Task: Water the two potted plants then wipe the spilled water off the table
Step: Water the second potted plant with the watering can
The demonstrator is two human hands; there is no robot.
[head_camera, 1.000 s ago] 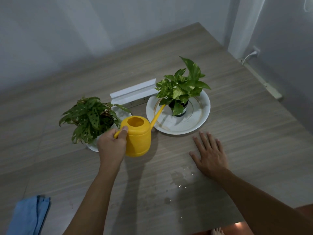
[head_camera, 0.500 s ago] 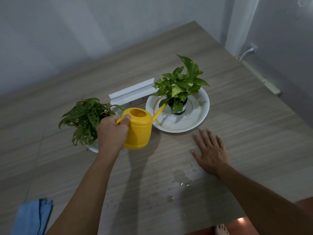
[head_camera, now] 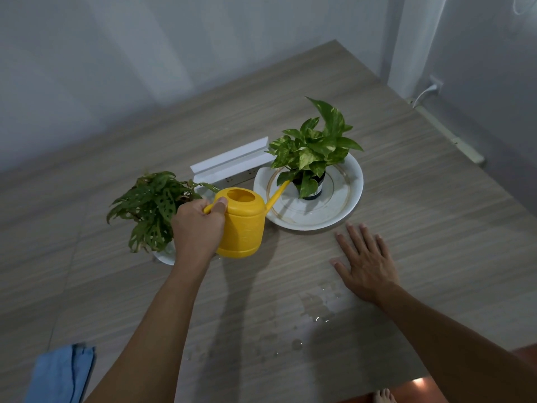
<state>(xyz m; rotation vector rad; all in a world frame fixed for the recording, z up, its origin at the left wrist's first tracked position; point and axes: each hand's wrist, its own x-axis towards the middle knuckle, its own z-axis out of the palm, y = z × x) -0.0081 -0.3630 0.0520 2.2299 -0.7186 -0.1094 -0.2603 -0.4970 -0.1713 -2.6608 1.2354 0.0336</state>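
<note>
Watering looks to be the step in hand: left hand (head_camera: 197, 228) is clamped on the handle of the yellow watering can (head_camera: 242, 225) at frame centre, its spout reaching the right-hand potted plant (head_camera: 312, 154) on a white plate (head_camera: 343, 210). Right hand (head_camera: 366, 263) lies flat, fingers spread, beside the spilled water (head_camera: 315, 308) — lower centre. Next, probably the left potted plant (head_camera: 151, 205), then the blue cloth (head_camera: 61, 373), cut off lower left. Whether water is flowing cannot be told.
</note>
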